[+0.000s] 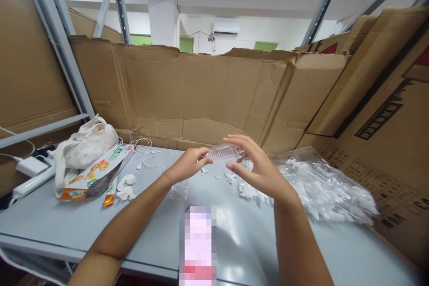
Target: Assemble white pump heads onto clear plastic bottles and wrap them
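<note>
The left hand pinches one end of a clear ribbed plastic bottle between thumb and fingers. The bottle lies sideways in the air above the grey table. The right hand is spread wide around the other end, thumb well apart from the forefinger; whether its inner fingers touch the plastic cannot be told. Beneath are small white plastic pieces; to the right, a transparent bag of white parts; to the left, crumpled tissue and white earphones.
</note>
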`<state>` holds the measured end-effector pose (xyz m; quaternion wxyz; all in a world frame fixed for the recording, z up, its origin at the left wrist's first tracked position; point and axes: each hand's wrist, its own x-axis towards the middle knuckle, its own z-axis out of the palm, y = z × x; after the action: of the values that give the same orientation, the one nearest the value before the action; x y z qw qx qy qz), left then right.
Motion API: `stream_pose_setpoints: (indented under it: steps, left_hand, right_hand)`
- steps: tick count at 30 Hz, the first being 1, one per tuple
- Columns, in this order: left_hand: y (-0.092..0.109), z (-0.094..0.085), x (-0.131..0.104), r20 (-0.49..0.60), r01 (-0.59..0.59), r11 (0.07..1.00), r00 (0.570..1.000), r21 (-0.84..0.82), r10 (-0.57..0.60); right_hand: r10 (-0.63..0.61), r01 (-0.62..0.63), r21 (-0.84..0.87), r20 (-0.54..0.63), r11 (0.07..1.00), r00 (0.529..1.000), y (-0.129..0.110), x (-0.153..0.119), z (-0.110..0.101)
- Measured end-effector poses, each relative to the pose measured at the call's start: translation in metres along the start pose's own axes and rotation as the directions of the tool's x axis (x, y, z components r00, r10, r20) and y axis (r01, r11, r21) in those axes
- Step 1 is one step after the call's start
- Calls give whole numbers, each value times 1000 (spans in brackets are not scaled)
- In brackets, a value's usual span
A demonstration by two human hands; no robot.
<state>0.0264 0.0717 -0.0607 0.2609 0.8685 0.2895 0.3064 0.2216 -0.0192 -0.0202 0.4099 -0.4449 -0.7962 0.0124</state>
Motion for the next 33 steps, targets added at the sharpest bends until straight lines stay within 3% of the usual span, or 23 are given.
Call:
stream_pose_setpoints:
  steps: [2,5,10,12,14,16,19,21,23,25,27,28,30,33]
  left_hand:
    - [-1,-5,1,77,21,995,997,-97,-14]
    - [0,-5,0,-10,5,999,1000,-39,-5]
    - [6,1,-4,-230,-61,984,968,168,100]
    - [8,3,-5,-278,-68,977,952,204,124]
    - [10,2,-5,-273,-45,988,958,145,84]
    - [10,-2,-4,-186,-10,1000,983,-19,7]
    - [9,-10,-2,100,30,946,995,-323,2]
    - [8,-14,-2,314,80,888,946,-453,75]
    - [9,-14,-4,470,133,853,871,-504,142]
    - [10,-11,-5,572,178,842,801,-509,177]
    - [12,-6,-6,612,201,843,771,-500,178]
    - [13,-4,-6,600,196,848,783,-492,166]
    - [16,0,-6,506,148,874,854,-462,123]
    - [19,4,-7,235,46,949,971,-313,30]
  right_hand:
    - [-38,33,76,60,997,997,0,-3,-7]
    - [8,-14,91,63,996,998,-1,-6,-12]
    - [198,-198,10,-101,980,975,-6,-4,-2]
    - [259,-269,-16,-214,963,942,-7,-1,2]
    - [292,-285,65,-254,956,922,-6,0,2]
    - [273,-237,212,-162,948,948,-5,-1,-1]
    - [144,-141,359,19,923,989,-5,-6,-9]
    - [73,-98,409,75,907,994,-6,-9,-13]
    - [26,-78,472,116,878,993,-6,-10,-12]
    - [-15,-84,533,179,842,984,-5,-8,-10]
    - [-26,-101,559,215,823,976,-4,-5,-7]
    - [-11,-107,557,204,824,979,-4,-4,-5]
    - [52,-113,531,127,840,990,-4,-2,-2]
    - [181,-142,510,-28,848,983,-7,1,7]
